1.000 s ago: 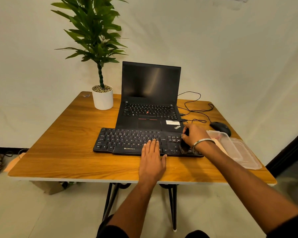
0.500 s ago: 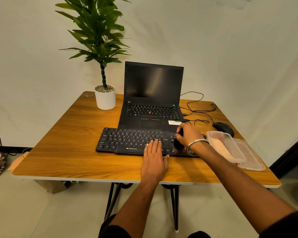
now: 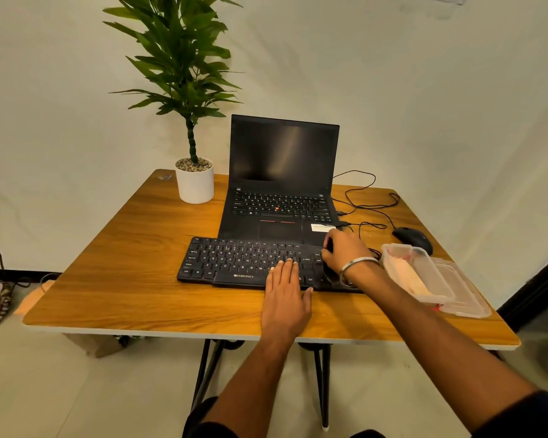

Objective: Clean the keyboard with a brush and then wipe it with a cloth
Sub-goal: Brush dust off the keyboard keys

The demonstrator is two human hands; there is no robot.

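Keyboard lies mid-counter, at six o'clock from laptop. We see left hand flat, fingers straight, pressing keys. Right hand curls round dark brush at keyboard's three o'clock end. Clear tub lies beside it.

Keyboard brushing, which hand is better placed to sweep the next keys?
The right hand. It grips the dark brush over the right end of the keyboard. The left hand lies flat on the front edge, steadying it.
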